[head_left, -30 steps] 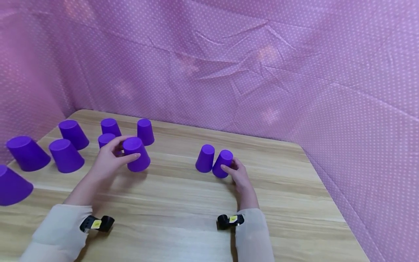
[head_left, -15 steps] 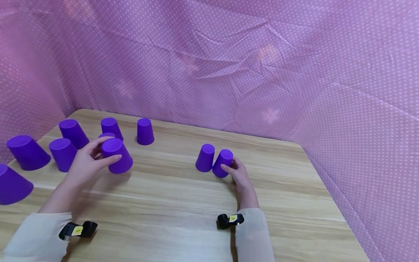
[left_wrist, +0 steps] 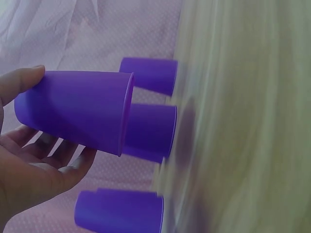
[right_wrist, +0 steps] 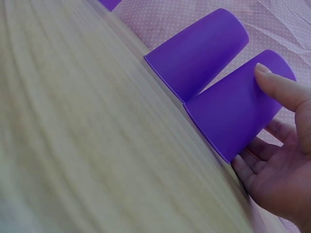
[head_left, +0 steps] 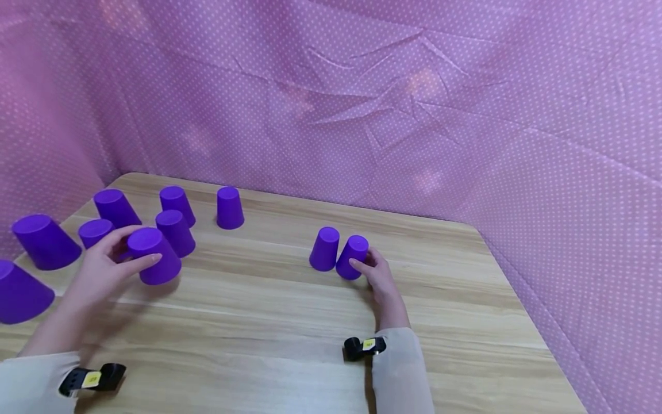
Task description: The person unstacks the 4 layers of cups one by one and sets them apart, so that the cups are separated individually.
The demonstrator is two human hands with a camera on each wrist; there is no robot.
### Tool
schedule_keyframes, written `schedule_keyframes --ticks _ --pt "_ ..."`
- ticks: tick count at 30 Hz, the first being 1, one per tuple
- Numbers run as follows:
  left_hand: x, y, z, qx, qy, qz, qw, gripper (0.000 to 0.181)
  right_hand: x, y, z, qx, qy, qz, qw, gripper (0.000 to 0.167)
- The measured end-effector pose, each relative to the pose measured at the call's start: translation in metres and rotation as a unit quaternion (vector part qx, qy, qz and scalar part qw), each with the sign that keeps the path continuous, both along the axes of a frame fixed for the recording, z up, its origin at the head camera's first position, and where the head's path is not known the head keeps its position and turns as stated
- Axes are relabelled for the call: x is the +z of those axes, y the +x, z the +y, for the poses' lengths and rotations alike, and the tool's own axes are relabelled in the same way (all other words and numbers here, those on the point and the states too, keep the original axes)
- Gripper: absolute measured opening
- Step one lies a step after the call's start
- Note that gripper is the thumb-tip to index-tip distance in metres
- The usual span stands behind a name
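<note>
My left hand [head_left: 106,267] grips an upside-down purple cup [head_left: 157,261] between thumb and fingers. The left wrist view shows this held cup [left_wrist: 73,109] raised off the wooden surface, its rim facing the table. Just behind it in the head view stands another purple cup [head_left: 177,234]. On the right, my right hand [head_left: 380,276] holds a second upside-down purple cup [head_left: 353,259], thumb on the near side. That cup [right_wrist: 238,107] has its rim down on the table in the right wrist view. Beside it, rims touching or nearly so, stands a purple cup [head_left: 324,250].
Several more purple cups stand upside down at the left, among them a far cup [head_left: 230,208], a corner cup [head_left: 118,210] and a near-left cup [head_left: 23,293]. The wooden table [head_left: 269,322] meets a pink dotted cloth [head_left: 331,115] behind and at the sides.
My left hand has carried its cup leftward and slightly nearer, uncovering the cup behind it and partly covering one at the left. The right hand and its cup have stayed in place.
</note>
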State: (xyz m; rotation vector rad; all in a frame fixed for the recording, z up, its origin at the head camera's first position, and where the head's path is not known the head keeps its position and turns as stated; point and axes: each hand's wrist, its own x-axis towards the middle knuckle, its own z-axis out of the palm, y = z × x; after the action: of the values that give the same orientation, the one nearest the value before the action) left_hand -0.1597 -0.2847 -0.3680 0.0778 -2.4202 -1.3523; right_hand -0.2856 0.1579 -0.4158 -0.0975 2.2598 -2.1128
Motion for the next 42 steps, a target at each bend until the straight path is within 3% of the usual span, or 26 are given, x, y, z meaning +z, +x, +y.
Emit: schedule_keyframes --ticks 7,9,15,19,23,28,30,34,36,42 --pt "-0.009 0.005 -0.017 0.024 -0.023 -0.019 0.9993 0.056 -0.002 0.000 0.000 0.004 -0.008 0.013 0.9999 0.047" --pt "-0.017 0.003 -0.026 0.025 -0.035 -0.021 0.9989 0.057 -0.002 0.000 0.000 0.005 -0.009 0.016 0.9998 0.047" --pt "-0.056 -0.011 -0.061 0.042 -0.054 -0.029 0.9972 0.063 0.000 0.001 0.000 0.007 -0.011 0.011 0.9998 0.047" --pt "-0.067 -0.011 -0.073 0.036 -0.046 -0.026 0.9980 0.062 0.000 0.001 0.001 0.010 -0.011 0.009 0.9999 0.047" --pt "-0.058 -0.001 -0.067 0.037 -0.032 -0.028 0.9984 0.058 0.000 0.000 0.001 0.008 -0.009 0.009 0.9999 0.047" --pt "-0.022 0.022 -0.044 0.024 -0.027 -0.035 0.9987 0.047 -0.001 0.000 0.002 0.006 -0.006 0.008 0.9999 0.047" --pt "-0.014 0.027 -0.039 0.020 -0.034 -0.044 0.9982 0.049 -0.001 0.000 0.002 0.006 -0.006 0.009 0.9999 0.047" --pt "-0.028 0.024 -0.052 0.039 -0.060 -0.052 0.9961 0.057 -0.002 0.000 0.002 0.006 -0.004 0.008 0.9999 0.045" --pt "-0.040 0.020 -0.064 0.048 -0.071 -0.048 0.9952 0.058 -0.002 0.000 0.001 0.006 -0.003 0.009 0.9999 0.045" --pt "-0.028 0.029 -0.056 0.053 -0.067 -0.052 0.9950 0.061 -0.001 -0.001 0.001 0.000 0.001 0.009 1.0000 0.046"
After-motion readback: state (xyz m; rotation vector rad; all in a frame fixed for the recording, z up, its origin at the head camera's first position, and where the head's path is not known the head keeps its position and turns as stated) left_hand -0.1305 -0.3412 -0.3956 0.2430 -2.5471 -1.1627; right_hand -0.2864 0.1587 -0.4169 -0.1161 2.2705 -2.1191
